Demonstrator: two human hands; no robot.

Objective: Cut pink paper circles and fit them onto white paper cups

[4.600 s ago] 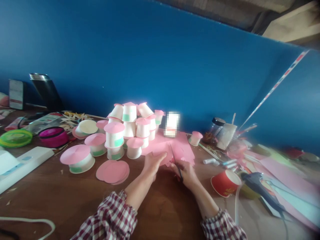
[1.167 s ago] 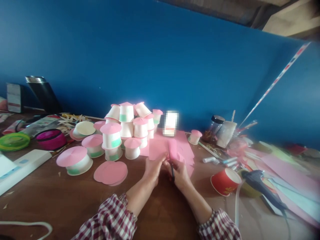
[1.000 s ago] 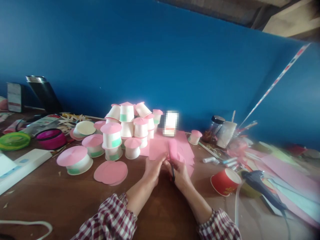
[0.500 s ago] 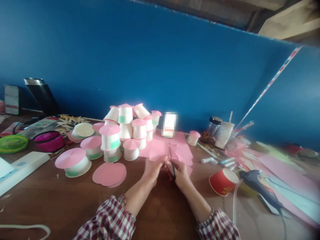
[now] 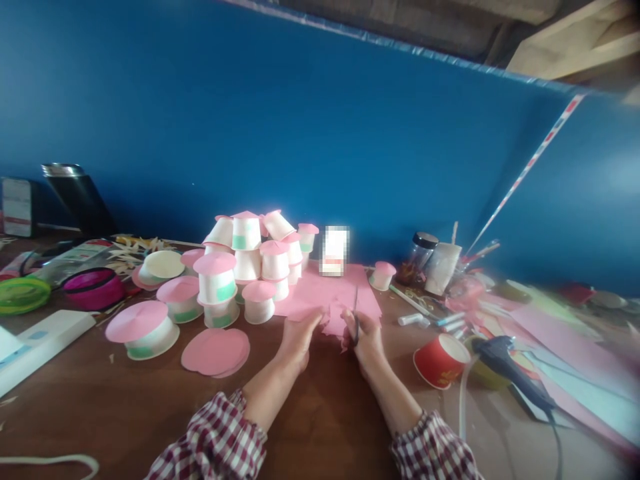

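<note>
My left hand point(image 5: 299, 339) pinches a piece of pink paper, its fingers closed at the near edge of the pink sheets point(image 5: 345, 283) on the table. In my right hand point(image 5: 371, 341) is a pair of scissors point(image 5: 356, 325), blades pointing away from me. Small pink scraps point(image 5: 344, 341) show beside the right fingers. The held piece blends into the sheets behind, so its outline is hard to tell. To the left lies a stack of pink paper discs point(image 5: 215, 352), in front of white paper cups with pink cone tops point(image 5: 216, 279).
A red paper cup point(image 5: 441, 361) and a glue gun point(image 5: 517, 370) lie to the right, near markers point(image 5: 411, 319) and a lidded jar point(image 5: 423, 259). At the left are a white power strip point(image 5: 45, 347), a magenta case point(image 5: 94, 290) and a black flask point(image 5: 77, 200). A blue wall point(image 5: 300, 120) stands behind.
My hands have moved apart, the right one going rightward with the scissors. Pink scraps now show between them. The view has shifted slightly.
</note>
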